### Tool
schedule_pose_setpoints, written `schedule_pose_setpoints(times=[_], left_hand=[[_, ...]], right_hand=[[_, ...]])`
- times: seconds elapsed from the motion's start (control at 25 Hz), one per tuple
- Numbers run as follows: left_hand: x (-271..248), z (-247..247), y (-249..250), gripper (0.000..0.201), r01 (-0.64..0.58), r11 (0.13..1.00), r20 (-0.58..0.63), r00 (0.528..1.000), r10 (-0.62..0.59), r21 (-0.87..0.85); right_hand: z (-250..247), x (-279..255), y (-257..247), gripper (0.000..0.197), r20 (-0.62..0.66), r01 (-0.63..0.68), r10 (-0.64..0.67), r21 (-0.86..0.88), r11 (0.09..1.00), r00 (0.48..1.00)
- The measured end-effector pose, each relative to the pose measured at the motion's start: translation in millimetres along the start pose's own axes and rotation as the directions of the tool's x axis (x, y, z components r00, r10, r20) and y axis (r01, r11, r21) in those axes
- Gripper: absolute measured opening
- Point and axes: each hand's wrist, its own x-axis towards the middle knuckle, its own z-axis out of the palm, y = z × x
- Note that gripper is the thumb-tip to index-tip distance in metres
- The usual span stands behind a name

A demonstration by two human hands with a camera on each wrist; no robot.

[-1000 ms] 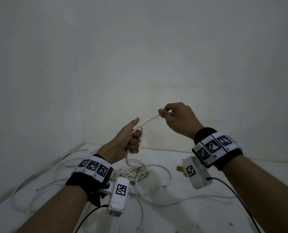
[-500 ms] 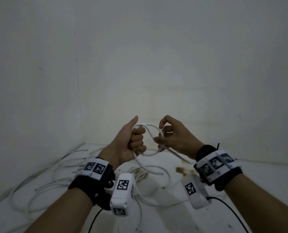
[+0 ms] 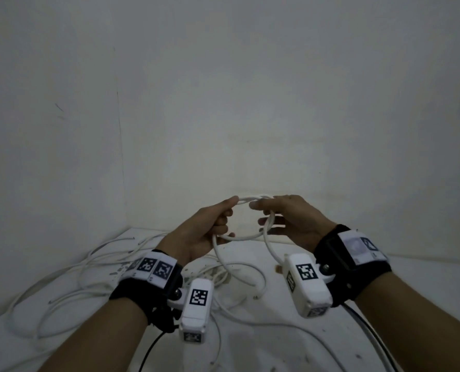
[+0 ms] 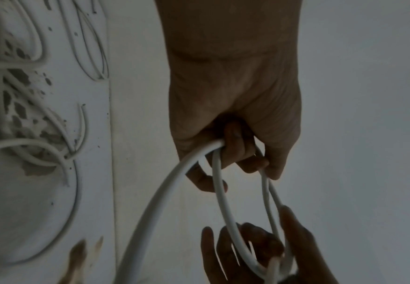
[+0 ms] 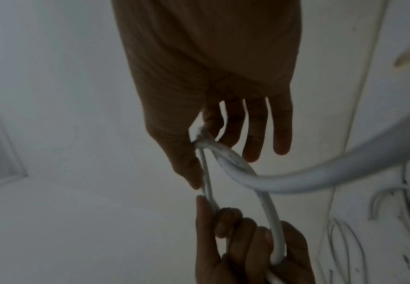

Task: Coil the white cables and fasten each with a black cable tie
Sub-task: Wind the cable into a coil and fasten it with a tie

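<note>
Taking the small coil (image 3: 246,220) of white cable as the landmark: the left hand (image 3: 206,232) is at its left side, fingers curled round the gathered turns where they bunch in the palm, thumb laid along the top strand. The coil hangs in the air between the two hands, above the white surface (image 3: 425,277), its long axis running across from one hand to the other. At its right end the right hand (image 3: 290,218) pinches the turns between thumb and forefinger, the other fingers (image 5: 257,134) nearly straight and spread loosely. Both hands touch the coil, so neither is nearer. From the coil the free length (image 3: 234,267) drops down and left to the loose cables (image 3: 70,288) below. I judge the next turn must be drawn up from there. No black cable tie shows.
</note>
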Motion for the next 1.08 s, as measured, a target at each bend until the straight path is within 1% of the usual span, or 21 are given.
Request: schedule_pose_setpoints(times=[0.12, 0.2, 0.28, 0.32, 0.36, 0.4, 0.44, 0.48, 0.52, 0.56, 0.6, 0.64, 0.68, 0.72, 0.76, 0.8, 0.84, 0.88, 0.92, 1.0, 1.08], left_hand=[[1, -2, 8, 0.033, -0.044, 0.992, -0.037, 0.998, 0.049, 0.12], [3, -4, 16, 0.033, -0.095, 0.954, -0.027, 0.994, 0.107, 0.286], [4, -11, 25, 0.038, -0.146, 0.891, -0.01, 0.986, 0.167, 0.43], [3, -17, 27, 0.041, -0.18, 0.856, 0.002, 0.979, 0.204, 0.485], [3, -26, 28, 0.045, -0.212, 0.81, 0.012, 0.969, 0.246, 0.547], [1, -35, 28, 0.051, -0.234, 0.75, 0.02, 0.959, 0.283, 0.618], [0, -43, 26, 0.056, -0.241, 0.69, 0.027, 0.952, 0.306, 0.683], [0, -51, 24, 0.06, -0.245, 0.65, 0.025, 0.944, 0.328, 0.72], [1, -59, 21, 0.063, -0.24, 0.653, -0.006, 0.936, 0.352, 0.718], [3, -66, 18, 0.066, -0.225, 0.708, -0.074, 0.928, 0.364, 0.669], [8, -70, 16, 0.069, -0.207, 0.793, -0.145, 0.927, 0.347, 0.573], [12, -73, 12, 0.07, -0.187, 0.857, -0.187, 0.933, 0.308, 0.48], [16, -73, 9, 0.069, -0.177, 0.884, -0.218, 0.931, 0.293, 0.432], [19, -74, 7, 0.064, -0.166, 0.884, -0.25, 0.922, 0.297, 0.437], [20, -76, 6, 0.059, -0.152, 0.872, -0.288, 0.905, 0.312, 0.465], [20, -80, 6, 0.056, -0.132, 0.856, -0.33, 0.885, 0.329, 0.499], [19, -86, 8, 0.055, -0.107, 0.838, -0.351, 0.874, 0.336, 0.535], [18, -92, 8, 0.054, -0.083, 0.817, -0.343, 0.88, 0.328, 0.571], [17, -96, 10, 0.054, -0.071, 0.797, -0.319, 0.892, 0.319, 0.6], [16, -101, 13, 0.059, -0.081, 0.775, -0.29, 0.899, 0.328, 0.626], [17, -101, 15, 0.063, -0.104, 0.763, -0.301, 0.878, 0.372, 0.638]], right_hand=[[4, -9, -2, 0.019, 0.034, -0.046, 0.036, 0.393, 0.918, 0.999], [8, -9, -2, 0.023, -0.035, 0.0, 0.016, 0.431, 0.903, 0.999], [4, -9, -3, 0.027, -0.06, 0.04, -0.021, 0.339, 0.94, 0.998], [-1, -10, -4, 0.029, -0.037, 0.066, -0.06, 0.195, 0.979, 0.998], [-7, -12, -6, 0.031, 0.006, 0.102, -0.102, -0.084, 0.991, 0.995], [-14, -13, -8, 0.031, 0.071, 0.148, -0.129, -0.461, 0.875, 0.989], [-22, -15, -10, 0.03, 0.13, 0.182, -0.128, -0.752, 0.634, 0.983], [-28, -19, -13, 0.027, 0.161, 0.204, -0.13, -0.855, 0.477, 0.978], [-32, -23, -15, 0.025, 0.191, 0.238, -0.145, -0.836, 0.495, 0.971], [-36, -25, -15, 0.029, 0.231, 0.282, -0.166, -0.683, 0.673, 0.958], [-37, -27, -17, 0.033, 0.258, 0.268, -0.183, -0.349, 0.898, 0.949], [-33, -29, -16, 0.032, 0.287, 0.194, -0.189, 0.012, 0.981, 0.939], [-29, -32, -15, 0.03, 0.292, 0.145, -0.207, 0.22, 0.965, 0.934], [-27, -30, -12, 0.03, 0.273, 0.169, -0.223, 0.207, 0.964, 0.936], [-28, -25, -8, 0.033, 0.226, 0.251, -0.243, -0.007, 0.968, 0.943], [-34, -18, -4, 0.038, 0.196, 0.359, -0.305, -0.392, 0.847, 0.932], [-44, -12, -1, 0.045, 0.211, 0.384, -0.357, -0.754, 0.533, 0.91], [-55, -4, 2, 0.049, 0.225, 0.322, -0.375, -0.921, 0.22, 0.899], [-65, 3, 4, 0.048, 0.227, 0.249, -0.388, -0.969, 0.006, 0.893], [-71, 10, 2, 0.029, 0.237, 0.164, -0.457, -0.967, -0.195, 0.858], [-69, 16, -2, 0.014, 0.248, 0.16, -0.509, -0.964, -0.21, 0.824]])
